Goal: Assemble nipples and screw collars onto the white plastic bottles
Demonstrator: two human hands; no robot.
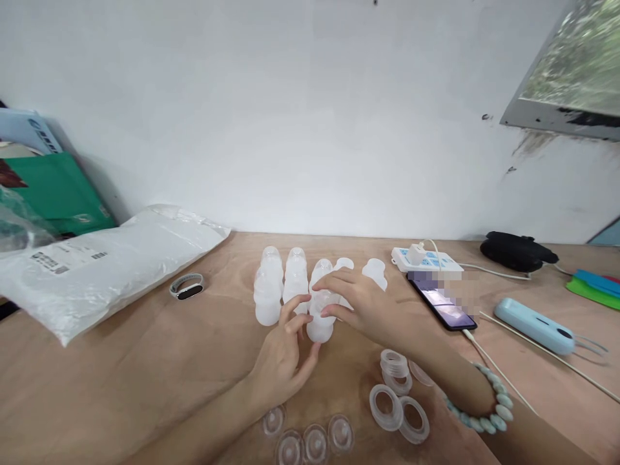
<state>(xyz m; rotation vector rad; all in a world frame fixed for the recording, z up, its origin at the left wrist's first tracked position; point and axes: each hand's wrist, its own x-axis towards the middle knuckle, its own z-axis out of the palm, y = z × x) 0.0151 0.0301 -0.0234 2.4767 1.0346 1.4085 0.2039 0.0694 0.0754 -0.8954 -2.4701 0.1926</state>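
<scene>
A small white translucent bottle (pixel 320 329) stands in the middle of the table, between my two hands. My left hand (pixel 281 358) curls round it from the left, thumb low near its base and fingers by its upper part. From the right, my right hand (pixel 361 302) reaches over, its fingers bent round the clear domed cap (pixel 325 301) on top. Just behind stands another bottle with a clear dome (pixel 322 266), partly hidden by my fingers. Two rows of similar white bottles (pixel 268 310) are to the left, and more white pieces (pixel 374 271) stand behind my right hand.
Clear rings (pixel 386 407) and several round clear pieces (pixel 316 444) lie in front. On the left are a white parcel (pixel 116 255) and a fitness band (pixel 188 287). A power strip (pixel 448 263), phone (pixel 443 300), cables and light-blue device (pixel 533 325) lie right.
</scene>
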